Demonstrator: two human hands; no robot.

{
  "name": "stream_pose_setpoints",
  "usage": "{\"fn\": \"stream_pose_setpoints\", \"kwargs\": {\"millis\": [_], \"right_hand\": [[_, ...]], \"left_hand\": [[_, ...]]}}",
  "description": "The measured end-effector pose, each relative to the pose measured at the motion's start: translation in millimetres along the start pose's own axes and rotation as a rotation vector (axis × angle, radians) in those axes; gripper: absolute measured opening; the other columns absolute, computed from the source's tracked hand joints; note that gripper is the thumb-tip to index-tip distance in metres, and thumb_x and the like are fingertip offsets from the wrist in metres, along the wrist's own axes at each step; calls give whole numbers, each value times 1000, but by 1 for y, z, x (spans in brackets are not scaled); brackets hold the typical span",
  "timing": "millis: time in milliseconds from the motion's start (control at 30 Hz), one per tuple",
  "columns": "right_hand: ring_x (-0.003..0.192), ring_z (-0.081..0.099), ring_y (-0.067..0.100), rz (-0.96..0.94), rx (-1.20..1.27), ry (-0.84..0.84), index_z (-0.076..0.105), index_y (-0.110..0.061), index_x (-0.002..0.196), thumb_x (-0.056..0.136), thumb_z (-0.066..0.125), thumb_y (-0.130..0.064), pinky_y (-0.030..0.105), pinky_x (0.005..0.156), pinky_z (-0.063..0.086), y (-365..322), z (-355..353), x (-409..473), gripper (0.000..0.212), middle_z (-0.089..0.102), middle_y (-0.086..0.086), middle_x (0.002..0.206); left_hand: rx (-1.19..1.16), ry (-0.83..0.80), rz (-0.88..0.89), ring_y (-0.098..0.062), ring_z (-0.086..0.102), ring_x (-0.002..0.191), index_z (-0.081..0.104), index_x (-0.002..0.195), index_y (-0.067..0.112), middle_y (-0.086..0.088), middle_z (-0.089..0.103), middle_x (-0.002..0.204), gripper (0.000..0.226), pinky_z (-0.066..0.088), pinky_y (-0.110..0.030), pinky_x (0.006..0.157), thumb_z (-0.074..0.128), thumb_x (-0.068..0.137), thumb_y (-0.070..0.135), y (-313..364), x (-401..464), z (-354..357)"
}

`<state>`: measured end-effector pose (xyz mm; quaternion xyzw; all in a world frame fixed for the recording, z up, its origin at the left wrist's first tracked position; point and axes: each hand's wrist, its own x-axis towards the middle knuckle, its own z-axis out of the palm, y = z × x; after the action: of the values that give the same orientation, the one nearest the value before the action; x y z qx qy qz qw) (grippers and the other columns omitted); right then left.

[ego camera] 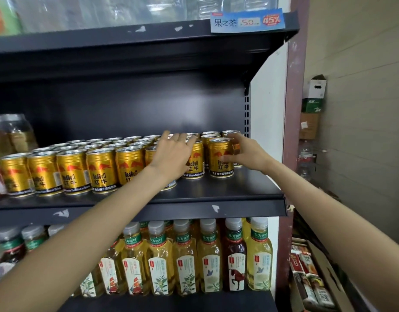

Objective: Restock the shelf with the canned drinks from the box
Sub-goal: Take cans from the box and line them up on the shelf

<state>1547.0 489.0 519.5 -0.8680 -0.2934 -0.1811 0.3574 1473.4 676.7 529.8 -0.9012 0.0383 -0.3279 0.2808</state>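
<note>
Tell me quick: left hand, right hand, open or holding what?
Left hand: open, fingers spread flat over the tops of the gold cans.
Right hand: gripping the rightmost front can, thumb on its face.

You're facing a dark metal shelving unit (149, 86) with a blue price tag (248, 20) on its upper edge. Right of you runs a beige wall (362, 109), where stacked cartons (313, 102) sit beside a maroon upright (295, 109).

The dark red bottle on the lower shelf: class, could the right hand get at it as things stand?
Probably yes. The dark red bottle stands in the front row with nothing before it, but the right hand first has to let go of the gold can.
</note>
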Motion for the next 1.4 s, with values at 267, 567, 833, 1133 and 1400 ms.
{"fn": "stream_pose_setpoints", "kwargs": {"millis": [267,567,833,1133,1400], "right_hand": [[116,56,35,-21,-296,70,13,-18,149,81,71,-22,41,94,46,-4,21,-18,89,53,17,134],[110,59,34,25,-431,142,15,-12,147,82,70,-27,42,89,49,-16,41,-7,87,58,17,126],[123,51,33,-14,-281,79,3,-14,150,83,68,-24,40,97,44,-8,19,-21,94,44,15,143],[135,40,24,-30,-45,-128,11,-15,150,89,57,-4,32,106,36,0,17,-34,77,40,7,148],[138,34,21,-61,-16,17,19,-18,149,90,58,-20,31,108,32,-18,17,-54,71,31,4,152]], "left_hand": [[-65,80,-93,-30,21,141,14,147,2,-17,19,155,70,17,-39,115,52,92,24,38,-15,15],[-51,60,-118,-31,27,140,12,145,-4,-21,26,151,68,22,-39,115,51,92,12,36,-3,22],[-18,80,-50,-31,22,142,15,145,-3,-21,21,153,66,13,-41,117,48,95,22,31,-15,21],[15,76,-8,-33,20,142,19,144,-4,-22,16,154,54,3,-42,117,33,96,18,28,-20,14],[-464,177,-71,-19,25,141,30,145,12,-5,24,155,49,31,-31,109,38,97,22,26,-36,-3]]}}
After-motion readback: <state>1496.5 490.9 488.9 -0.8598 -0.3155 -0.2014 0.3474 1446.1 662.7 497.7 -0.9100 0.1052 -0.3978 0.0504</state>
